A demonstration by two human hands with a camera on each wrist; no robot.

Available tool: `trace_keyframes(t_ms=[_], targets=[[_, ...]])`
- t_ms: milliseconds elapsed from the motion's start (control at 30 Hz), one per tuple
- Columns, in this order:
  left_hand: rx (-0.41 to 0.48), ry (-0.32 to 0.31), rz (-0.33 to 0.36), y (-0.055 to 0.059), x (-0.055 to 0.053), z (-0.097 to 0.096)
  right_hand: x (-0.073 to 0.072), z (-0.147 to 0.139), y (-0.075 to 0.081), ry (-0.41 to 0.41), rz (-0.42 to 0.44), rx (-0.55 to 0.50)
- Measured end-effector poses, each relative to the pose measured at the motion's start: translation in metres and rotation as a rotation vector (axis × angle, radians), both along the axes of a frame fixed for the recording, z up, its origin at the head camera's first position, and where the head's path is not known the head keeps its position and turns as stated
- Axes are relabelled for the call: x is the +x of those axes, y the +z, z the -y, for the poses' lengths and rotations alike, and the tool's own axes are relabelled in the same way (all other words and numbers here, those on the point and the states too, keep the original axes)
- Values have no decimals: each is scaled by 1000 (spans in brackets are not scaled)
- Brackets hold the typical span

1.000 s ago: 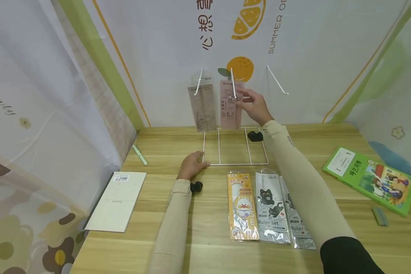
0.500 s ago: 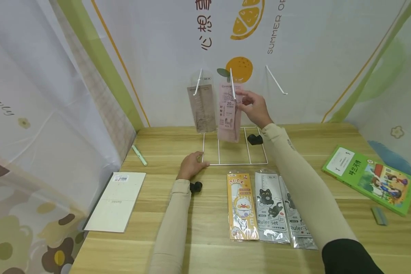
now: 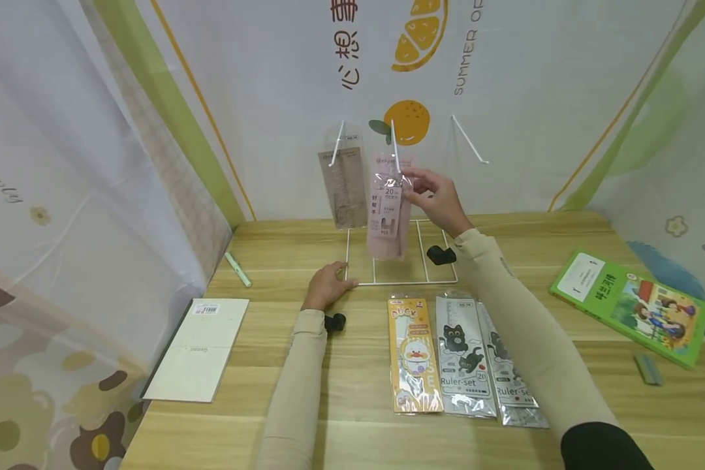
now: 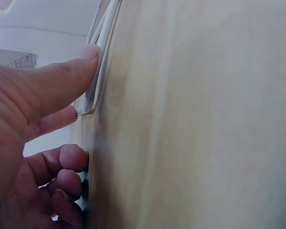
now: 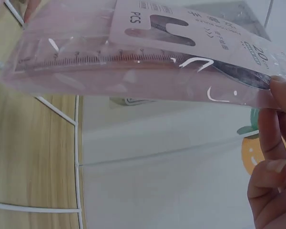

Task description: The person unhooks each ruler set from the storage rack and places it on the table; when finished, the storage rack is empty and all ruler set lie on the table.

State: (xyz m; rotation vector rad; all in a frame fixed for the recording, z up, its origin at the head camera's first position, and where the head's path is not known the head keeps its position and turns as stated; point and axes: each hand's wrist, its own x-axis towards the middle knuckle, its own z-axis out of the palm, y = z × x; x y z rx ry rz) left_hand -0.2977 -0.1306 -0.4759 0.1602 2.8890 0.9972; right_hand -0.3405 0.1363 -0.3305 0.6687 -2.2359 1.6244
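My right hand pinches the right edge of a pink ruler-set pack in clear film. The pack is at the front tip of the rack's middle hook; whether its hole is still on the hook I cannot tell. In the right wrist view, thumb and fingers grip the end of the pink pack. My left hand holds the front left corner of the white wire display rack, its thumb lying on the wire. A brownish ruler pack hangs from the left hook.
Before the rack lie an orange duck pack and two grey cat ruler-set packs, one partly behind the right arm. A notebook and green pen are left, a green book and small grey-green block right.
My right hand has drawn the pink pack forward and down along the middle hook to its tip. The left hand has stayed on the rack's corner.
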Motion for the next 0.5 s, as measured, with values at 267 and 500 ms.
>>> trace_keyframes(t_ms=[267,500], targets=[[-19,-1,3,0,0,0,26,-4,-1,55,-31,10],[-20,0,7,0,0,-1,45,-5,-2,91,-61,5]])
